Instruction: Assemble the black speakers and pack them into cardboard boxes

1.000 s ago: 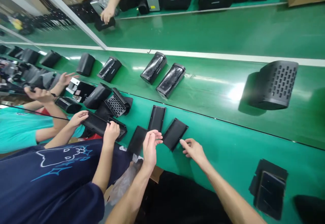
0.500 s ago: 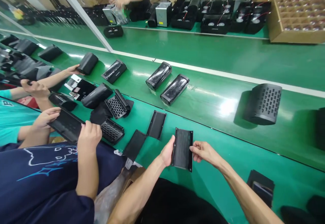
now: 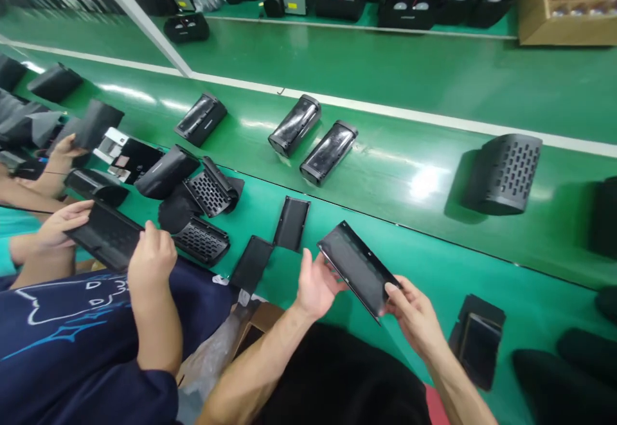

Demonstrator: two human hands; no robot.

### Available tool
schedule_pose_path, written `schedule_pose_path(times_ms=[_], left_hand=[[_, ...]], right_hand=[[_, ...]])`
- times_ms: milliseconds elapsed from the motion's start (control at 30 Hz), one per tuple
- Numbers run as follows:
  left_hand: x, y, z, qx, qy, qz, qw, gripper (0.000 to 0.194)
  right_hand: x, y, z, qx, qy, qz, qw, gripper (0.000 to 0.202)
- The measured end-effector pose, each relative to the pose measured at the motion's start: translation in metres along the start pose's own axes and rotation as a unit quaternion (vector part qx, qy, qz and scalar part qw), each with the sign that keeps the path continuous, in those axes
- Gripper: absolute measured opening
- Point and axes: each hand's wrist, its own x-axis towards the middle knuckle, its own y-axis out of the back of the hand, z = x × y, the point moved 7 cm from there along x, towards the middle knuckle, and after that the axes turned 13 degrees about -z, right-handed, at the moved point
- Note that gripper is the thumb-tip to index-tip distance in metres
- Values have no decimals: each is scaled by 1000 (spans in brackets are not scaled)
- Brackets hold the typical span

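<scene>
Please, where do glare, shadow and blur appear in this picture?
Head view: strong glare on the green surface, left of the perforated housing; head view: this housing's shadow falls to its left; head view: dark shapes at lower right look blurred.

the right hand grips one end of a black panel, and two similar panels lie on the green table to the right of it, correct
Not quite: in the head view the two similar panels lie to the left of the black panel gripped at one end by the right hand, on the green table.
</scene>
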Motion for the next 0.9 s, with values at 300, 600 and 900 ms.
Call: schedule_pose_path(times_ms=[300, 600, 900], left_hand=[[-22, 5, 12, 249, 150, -81, 953, 52], [-55, -11, 5, 327, 143, -150, 922, 55], [-62, -21, 13, 520, 93, -175, 831, 51]], right_hand=[[-35, 33, -4, -40, -46, -43, 997, 58], [-62, 36, -6, -164, 38, 37, 985, 52], [-78, 37, -14, -193, 19, -8, 981, 44]])
